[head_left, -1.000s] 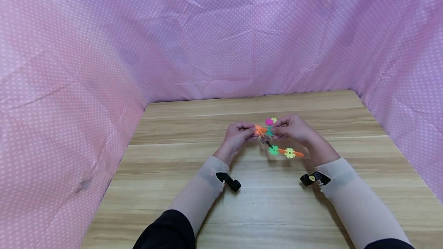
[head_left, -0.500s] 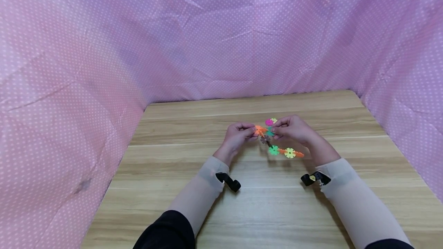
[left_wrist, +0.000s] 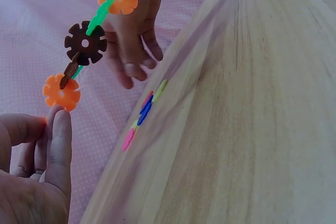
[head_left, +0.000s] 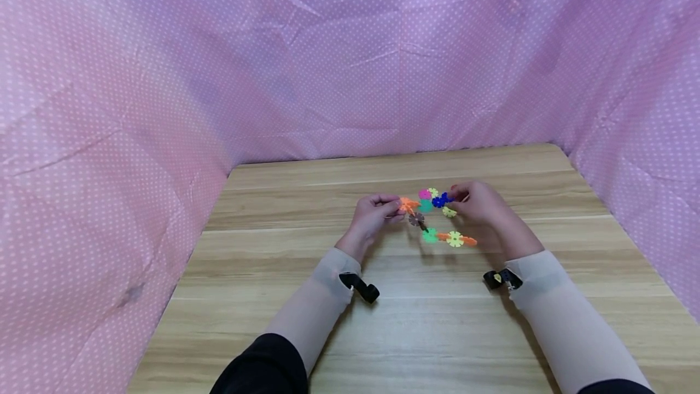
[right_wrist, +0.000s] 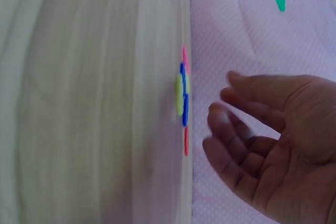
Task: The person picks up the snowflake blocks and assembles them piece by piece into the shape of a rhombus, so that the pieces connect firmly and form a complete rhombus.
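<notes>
My left hand (head_left: 372,217) pinches the orange end disc (left_wrist: 62,93) of a chain of notched snowflake discs between thumb and finger, held above the table. Beyond it the chain runs through a dark brown disc (left_wrist: 85,43), a green disc (head_left: 430,235), a yellow disc (head_left: 455,239) and more orange. A teal-green disc (head_left: 425,205) juts from the orange end. My right hand (right_wrist: 283,140) holds nothing, its fingers loosely bent. It hovers near loose discs at the far part of the table: blue discs (head_left: 438,202), a pink disc (head_left: 425,194) and a yellow disc (head_left: 449,212).
A red disc (right_wrist: 186,141) lies among the loose ones, seen edge-on. The wood-grain table (head_left: 415,333) extends toward me. Pink dotted cloth (head_left: 350,65) hangs behind the table and along both sides. Each wrist wears a black camera strap.
My right hand has let go of the teal-green disc and shifted right, uncovering the blue and yellow loose discs. The left hand and chain have barely moved, slightly left.
</notes>
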The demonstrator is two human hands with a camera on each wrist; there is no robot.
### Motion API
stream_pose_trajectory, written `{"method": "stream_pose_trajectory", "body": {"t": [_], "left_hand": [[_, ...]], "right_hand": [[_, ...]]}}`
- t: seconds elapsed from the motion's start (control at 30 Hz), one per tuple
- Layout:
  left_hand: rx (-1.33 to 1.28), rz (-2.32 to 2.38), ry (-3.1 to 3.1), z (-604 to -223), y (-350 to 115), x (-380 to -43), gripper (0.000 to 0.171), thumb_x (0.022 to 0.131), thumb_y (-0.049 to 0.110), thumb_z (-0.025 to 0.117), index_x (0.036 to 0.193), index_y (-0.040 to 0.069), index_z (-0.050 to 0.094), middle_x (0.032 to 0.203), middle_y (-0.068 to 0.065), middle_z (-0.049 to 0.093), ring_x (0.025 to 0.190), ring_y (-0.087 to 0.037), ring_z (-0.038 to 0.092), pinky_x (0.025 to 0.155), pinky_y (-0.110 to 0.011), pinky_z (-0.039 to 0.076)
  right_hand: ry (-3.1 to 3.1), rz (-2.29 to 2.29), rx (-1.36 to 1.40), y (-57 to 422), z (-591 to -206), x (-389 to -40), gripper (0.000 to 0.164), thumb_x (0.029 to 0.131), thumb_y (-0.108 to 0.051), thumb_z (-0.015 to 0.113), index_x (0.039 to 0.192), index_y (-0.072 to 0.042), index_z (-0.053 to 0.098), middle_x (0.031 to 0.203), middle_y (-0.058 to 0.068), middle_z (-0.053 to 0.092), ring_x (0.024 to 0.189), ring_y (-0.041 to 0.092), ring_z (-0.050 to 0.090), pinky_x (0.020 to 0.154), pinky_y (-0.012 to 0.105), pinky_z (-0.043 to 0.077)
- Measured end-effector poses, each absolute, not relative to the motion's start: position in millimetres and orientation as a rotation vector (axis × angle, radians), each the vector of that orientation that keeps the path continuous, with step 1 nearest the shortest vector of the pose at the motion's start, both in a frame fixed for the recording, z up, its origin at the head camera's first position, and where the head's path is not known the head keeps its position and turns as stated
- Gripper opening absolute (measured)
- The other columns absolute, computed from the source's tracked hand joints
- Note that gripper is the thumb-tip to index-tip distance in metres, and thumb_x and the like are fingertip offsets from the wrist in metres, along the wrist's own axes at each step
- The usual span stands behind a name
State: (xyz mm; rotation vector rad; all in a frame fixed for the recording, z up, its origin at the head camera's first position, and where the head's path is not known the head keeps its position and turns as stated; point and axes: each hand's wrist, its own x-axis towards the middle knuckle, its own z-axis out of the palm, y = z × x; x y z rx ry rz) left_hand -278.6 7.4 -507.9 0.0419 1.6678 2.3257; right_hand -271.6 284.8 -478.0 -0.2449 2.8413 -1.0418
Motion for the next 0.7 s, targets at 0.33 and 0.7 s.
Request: {"method": "stream_pose_trajectory", "body": {"t": [0.33,0.7], "left_hand": [[0.051,2.342,1.669,-507.6,8.0,-277.3,0.013,0.096,-0.009,0.069,0.109,-0.01,0.071,0.091,-0.012,0.074,0.074,-0.017,0.074,0.097,-0.051,0.056],[0.046,2.384,1.612,-509.0,7.2,-278.3,0.011,0.097,-0.009,0.068,0.108,-0.009,0.071,0.091,-0.012,0.074,0.074,-0.017,0.074,0.08,-0.032,0.063]], "right_hand": [[2.826,-0.865,-0.215,296.0,-485.9,-272.1,0.027,0.095,-0.016,0.076,0.12,-0.003,0.076,0.104,0.012,0.072,0.096,0.03,0.065,0.086,0.048,0.056],[2.809,-0.87,-0.205,297.2,-492.7,-271.7,0.021,0.095,-0.017,0.078,0.114,-0.008,0.077,0.107,0.013,0.071,0.098,0.031,0.064,0.086,0.049,0.054]]}}
